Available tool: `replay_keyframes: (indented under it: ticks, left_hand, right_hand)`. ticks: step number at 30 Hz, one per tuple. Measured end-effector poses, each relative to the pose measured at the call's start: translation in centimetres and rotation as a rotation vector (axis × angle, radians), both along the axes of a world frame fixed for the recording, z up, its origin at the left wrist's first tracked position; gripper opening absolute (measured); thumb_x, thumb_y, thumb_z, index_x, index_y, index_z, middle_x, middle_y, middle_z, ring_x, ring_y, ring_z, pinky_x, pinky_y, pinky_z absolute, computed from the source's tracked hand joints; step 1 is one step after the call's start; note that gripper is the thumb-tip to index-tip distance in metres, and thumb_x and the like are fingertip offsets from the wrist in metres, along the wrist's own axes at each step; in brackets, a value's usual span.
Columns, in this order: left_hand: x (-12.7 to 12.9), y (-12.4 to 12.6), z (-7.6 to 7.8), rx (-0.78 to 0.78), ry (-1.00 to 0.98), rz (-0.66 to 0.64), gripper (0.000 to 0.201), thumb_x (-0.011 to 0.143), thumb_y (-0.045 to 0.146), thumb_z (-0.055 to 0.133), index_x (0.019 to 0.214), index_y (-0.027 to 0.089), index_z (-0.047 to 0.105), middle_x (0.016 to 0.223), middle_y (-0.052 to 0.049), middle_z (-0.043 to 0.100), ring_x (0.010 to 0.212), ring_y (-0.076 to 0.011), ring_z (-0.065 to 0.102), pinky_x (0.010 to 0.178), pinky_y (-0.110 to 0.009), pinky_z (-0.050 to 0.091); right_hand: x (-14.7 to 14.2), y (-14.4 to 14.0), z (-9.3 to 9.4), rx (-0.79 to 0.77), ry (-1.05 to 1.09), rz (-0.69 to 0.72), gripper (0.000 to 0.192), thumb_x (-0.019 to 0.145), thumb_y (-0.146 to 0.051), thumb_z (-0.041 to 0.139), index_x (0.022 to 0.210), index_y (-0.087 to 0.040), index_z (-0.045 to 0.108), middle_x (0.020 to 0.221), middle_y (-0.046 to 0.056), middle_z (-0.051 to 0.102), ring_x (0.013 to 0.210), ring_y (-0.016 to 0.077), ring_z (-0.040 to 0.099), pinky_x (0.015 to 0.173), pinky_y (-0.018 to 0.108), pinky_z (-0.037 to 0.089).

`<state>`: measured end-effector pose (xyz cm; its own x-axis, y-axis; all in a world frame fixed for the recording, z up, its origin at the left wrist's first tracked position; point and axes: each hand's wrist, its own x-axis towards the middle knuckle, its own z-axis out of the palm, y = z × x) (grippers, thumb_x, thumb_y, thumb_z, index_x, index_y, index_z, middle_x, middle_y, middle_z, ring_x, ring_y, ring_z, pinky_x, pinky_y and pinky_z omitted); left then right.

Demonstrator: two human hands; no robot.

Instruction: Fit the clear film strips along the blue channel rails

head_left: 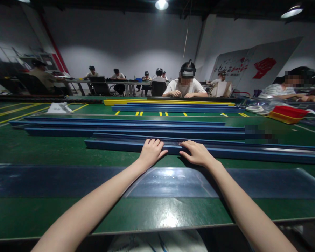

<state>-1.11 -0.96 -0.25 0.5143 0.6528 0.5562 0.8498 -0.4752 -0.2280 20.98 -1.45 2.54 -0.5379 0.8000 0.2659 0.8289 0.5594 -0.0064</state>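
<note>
A long blue channel profile (115, 145) lies across the table in front of me, running out of view at the right. My left hand (151, 150) is closed on it, fingers over the top and thumb along the near side. A short gap to the right, my right hand (195, 153) holds the same profile, its fingers curled over the channel and its thumb at the near face. Under my forearms, nearer to me, a clear plastic strip (170, 182) lies flat and reflects the lamps. The undersides of my fingers are hidden.
More blue profiles (131, 132) lie just beyond, with a yellow profile (170, 102) further back. A red bin (288, 112) and a white roll (254, 109) sit at the right. A co-worker (186, 85) works across the green table (55, 150); other people sit behind.
</note>
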Motion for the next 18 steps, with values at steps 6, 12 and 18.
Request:
replay_keyframes:
  ticks: [6, 12, 18]
  left_hand:
    - [0.03, -0.01, 0.04, 0.000, 0.006, 0.005, 0.032, 0.085, 0.045, 0.043, 0.089, 0.016, 0.056, 0.085, -0.007, 0.061, 0.079, -0.0212, 0.052, 0.071, -0.034, 0.031]
    - [0.04, 0.04, 0.04, -0.006, 0.017, 0.009, 0.034, 0.086, 0.046, 0.042, 0.089, 0.016, 0.057, 0.084, -0.007, 0.061, 0.079, -0.0212, 0.052, 0.070, -0.033, 0.031]
    - [0.03, -0.04, 0.02, -0.006, 0.010, 0.008, 0.034, 0.086, 0.046, 0.042, 0.089, 0.015, 0.057, 0.084, -0.007, 0.061, 0.079, -0.0215, 0.053, 0.071, -0.033, 0.030]
  right_hand:
    - [-0.03, -0.07, 0.10, -0.009, 0.003, -0.003, 0.034, 0.084, -0.036, 0.043, 0.110, -0.017, 0.055, 0.106, 0.010, 0.061, 0.096, 0.0196, 0.056, 0.078, 0.028, 0.040]
    - [-0.02, 0.01, 0.04, -0.009, -0.005, -0.002, 0.036, 0.083, -0.038, 0.043, 0.109, -0.017, 0.056, 0.106, 0.010, 0.061, 0.097, 0.0202, 0.056, 0.079, 0.028, 0.041]
    - [-0.02, 0.01, 0.02, -0.024, 0.000, -0.004, 0.036, 0.083, -0.038, 0.044, 0.110, -0.018, 0.056, 0.107, 0.010, 0.061, 0.097, 0.0202, 0.056, 0.080, 0.028, 0.041]
